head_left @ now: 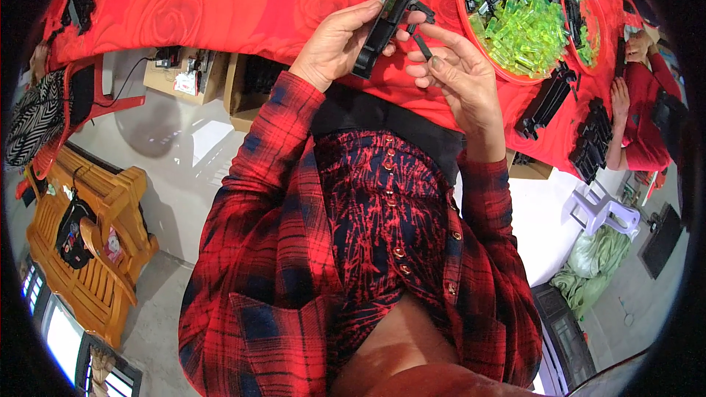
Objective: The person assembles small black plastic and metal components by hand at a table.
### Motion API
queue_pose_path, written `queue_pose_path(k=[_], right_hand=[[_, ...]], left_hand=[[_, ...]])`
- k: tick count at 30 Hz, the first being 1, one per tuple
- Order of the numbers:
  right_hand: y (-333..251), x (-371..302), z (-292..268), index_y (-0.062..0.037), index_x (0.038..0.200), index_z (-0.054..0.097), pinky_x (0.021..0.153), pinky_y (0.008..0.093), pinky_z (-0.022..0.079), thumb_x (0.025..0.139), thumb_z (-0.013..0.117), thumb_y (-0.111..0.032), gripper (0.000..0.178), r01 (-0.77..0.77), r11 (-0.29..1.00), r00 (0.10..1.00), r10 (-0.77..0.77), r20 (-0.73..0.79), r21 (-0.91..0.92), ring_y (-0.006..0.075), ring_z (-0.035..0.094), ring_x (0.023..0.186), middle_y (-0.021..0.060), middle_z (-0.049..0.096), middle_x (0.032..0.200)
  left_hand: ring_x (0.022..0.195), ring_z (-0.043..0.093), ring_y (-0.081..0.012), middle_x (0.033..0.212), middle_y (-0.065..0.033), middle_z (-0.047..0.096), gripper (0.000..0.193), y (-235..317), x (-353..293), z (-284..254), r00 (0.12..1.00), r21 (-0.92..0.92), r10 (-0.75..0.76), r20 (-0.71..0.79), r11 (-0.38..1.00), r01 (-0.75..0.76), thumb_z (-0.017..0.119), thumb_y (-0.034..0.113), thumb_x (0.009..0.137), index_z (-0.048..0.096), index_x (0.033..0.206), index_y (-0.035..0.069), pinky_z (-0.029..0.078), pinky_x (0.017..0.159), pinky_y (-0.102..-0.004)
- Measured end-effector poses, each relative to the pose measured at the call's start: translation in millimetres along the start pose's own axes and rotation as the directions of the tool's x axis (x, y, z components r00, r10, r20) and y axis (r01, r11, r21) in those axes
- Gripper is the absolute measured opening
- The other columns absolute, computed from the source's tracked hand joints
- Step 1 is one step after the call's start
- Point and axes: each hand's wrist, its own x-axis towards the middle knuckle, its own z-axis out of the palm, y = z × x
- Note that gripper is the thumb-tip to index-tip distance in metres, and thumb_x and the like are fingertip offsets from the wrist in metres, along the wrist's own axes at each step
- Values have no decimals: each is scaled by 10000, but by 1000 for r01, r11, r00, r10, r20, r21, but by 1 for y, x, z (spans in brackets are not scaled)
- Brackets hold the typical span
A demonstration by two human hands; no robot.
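Note:
My left hand (331, 45) is closed round a long black plastic housing (384, 29), held tilted above the near edge of the red-clothed table (176, 7). Between thumb and fingers of my right hand (467, 77) is a small dark flat strip (422, 47), just right of the housing. A small black bracket-like bit (419, 13) juts from the housing's right side, close to my right fingertips; whether it is attached I cannot tell. Right of my hands stands a red basin (507, 76) heaped with translucent yellow-green pieces (523, 29) and some black ones.
A second red basin (601, 18) adjoins the first. Black plastic housings (546, 106) lie along the table's right edge, with more (592, 140) beyond. Another person's hand (620, 101) rests at far right. A lilac stool (607, 212) and a wooden bench (81, 250) stand on the floor.

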Motion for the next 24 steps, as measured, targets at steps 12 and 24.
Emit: queue_pose_path(k=[12,24], right_hand=[[13,3,-8,-19,1129,579,863,382,577,981,577,-90,165,-27,959,999,19,31,282,290,671,1050,211,650,1139],[2,-4,-14,-6,1154,591,623,267,543,976,602,-127,215,-27,983,996,42,-83,180,192,694,767,146,694,959]], left_hand=[[979,662,-166,1277,-189,621,450,0,0,-2,999,-25,10,31,1000,-9,427,286,1049,486,1383,-10,564,804,-290],[933,680,-170,1282,-198,618,462,0,-7,6,996,15,-24,91,1000,23,417,301,1050,479,1384,-13,553,750,-256]])
